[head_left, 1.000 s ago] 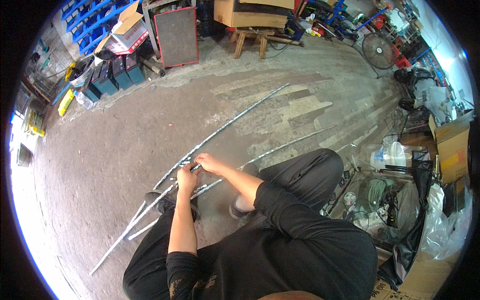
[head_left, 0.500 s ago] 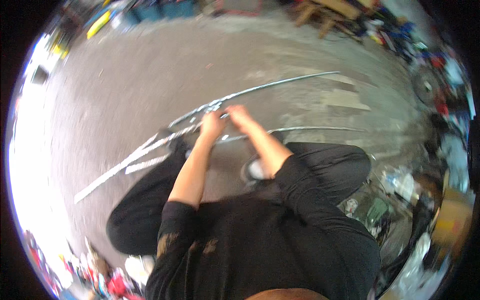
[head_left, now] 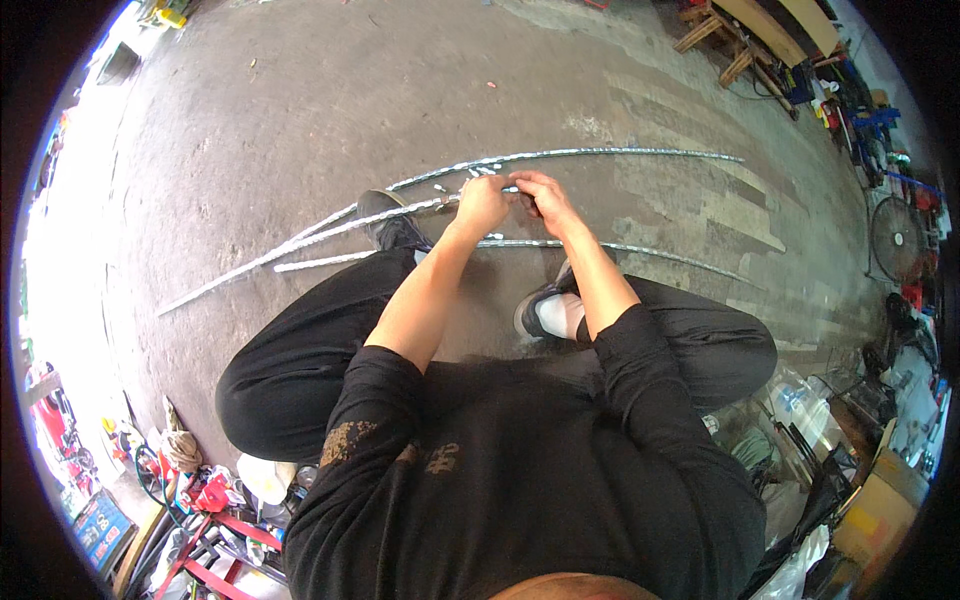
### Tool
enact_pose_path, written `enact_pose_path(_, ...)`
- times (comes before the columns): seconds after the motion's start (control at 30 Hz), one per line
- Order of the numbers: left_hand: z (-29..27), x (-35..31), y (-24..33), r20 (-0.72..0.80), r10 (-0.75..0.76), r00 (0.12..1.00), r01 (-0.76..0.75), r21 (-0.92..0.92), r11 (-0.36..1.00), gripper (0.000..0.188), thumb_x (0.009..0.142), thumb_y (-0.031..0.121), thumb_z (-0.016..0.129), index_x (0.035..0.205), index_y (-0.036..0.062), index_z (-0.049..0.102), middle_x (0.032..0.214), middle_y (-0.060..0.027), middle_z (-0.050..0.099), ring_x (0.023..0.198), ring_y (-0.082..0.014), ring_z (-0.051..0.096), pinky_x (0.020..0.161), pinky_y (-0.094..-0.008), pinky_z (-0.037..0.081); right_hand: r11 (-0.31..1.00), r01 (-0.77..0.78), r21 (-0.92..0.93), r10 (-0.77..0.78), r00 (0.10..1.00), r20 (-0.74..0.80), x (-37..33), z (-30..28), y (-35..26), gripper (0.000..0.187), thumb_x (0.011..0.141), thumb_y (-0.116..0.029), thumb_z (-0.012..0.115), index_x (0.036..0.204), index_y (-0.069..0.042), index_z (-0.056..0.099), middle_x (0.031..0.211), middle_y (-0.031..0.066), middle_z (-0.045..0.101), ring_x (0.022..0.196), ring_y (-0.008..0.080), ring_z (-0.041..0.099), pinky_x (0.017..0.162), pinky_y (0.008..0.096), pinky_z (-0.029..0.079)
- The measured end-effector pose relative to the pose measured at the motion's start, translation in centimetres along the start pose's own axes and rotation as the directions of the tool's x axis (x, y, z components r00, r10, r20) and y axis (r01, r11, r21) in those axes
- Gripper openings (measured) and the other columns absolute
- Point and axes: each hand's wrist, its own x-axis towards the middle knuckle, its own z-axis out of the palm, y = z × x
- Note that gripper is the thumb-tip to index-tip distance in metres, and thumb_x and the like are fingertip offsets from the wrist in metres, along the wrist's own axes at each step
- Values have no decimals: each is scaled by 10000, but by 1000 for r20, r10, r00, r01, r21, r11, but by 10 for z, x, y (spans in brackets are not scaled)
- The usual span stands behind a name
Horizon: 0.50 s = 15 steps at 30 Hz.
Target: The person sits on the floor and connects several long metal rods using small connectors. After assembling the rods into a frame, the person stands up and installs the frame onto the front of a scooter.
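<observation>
I am crouched on a concrete floor over long shiny metal rods. My left hand (head_left: 483,203) is closed around the end of one rod (head_left: 330,228) that runs off to the left. My right hand (head_left: 539,198) is right beside it, fingers pinched on the same rod end or a small part there; what it pinches is hidden. A longer curved rod (head_left: 600,153) lies just beyond my hands. Another rod (head_left: 660,255) lies nearer, passing under my arms. Several small silver pieces (head_left: 455,182) are scattered on the floor by my left hand.
My shoes (head_left: 545,310) and bent legs in black trousers sit below the rods. A wooden bench (head_left: 735,40) stands far right. A fan (head_left: 897,238), boxes and bags crowd the right edge. Red tools and a rope coil (head_left: 182,450) lie lower left.
The view has tilted down and swung, so the rods now run across the upper middle. My hands stay together on the rod end.
</observation>
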Motion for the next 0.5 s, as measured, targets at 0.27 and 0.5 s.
enact_pose_path(0.27, 1, -2, -5, 34, 22, 999, -21, -17, 1000, 314, 767, 216, 720, 1041, 65, 737, 987, -186, 713, 919, -365, 684, 853, -433, 527, 405, 342, -848, -377, 907, 186, 5, 4, 95, 252, 817, -272, 692, 956, -62, 689, 877, 175, 691, 936, 369, 652, 839, 430, 518)
enact_pose_path(0.5, 2, -1, -2, 41, 6, 999, -5, -29, 1000, 317, 768, 221, 725, 1040, 59, 730, 1014, -183, 710, 952, -364, 676, 872, -429, 521, 261, 335, -905, -161, 940, 301, 22, 9, 101, 230, 777, -141, 642, 967, -12, 654, 932, 221, 674, 973, 421, 622, 847, 499, 493)
